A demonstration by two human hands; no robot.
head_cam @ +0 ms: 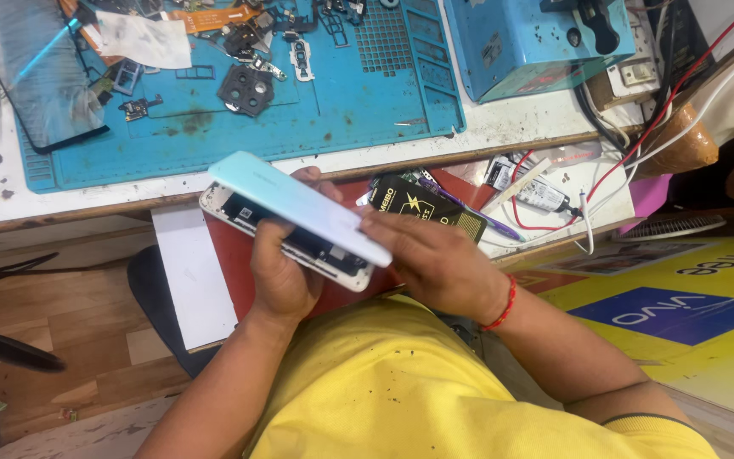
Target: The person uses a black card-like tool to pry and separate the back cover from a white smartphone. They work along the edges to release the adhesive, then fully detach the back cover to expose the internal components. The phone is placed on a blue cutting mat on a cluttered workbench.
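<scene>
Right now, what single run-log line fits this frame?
left hand: grips opened phone body | right hand: on pale blue back cover, lifted off the body | behind: blue work mat with loose parts

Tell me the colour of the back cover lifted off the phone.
Pale mint-blue back cover, shown in the head view, above the white-framed phone.

opened phone body (299, 246), innards exposed, tilted, pale mint back cover (299, 204) lifted just above it, partly overlapping
</scene>
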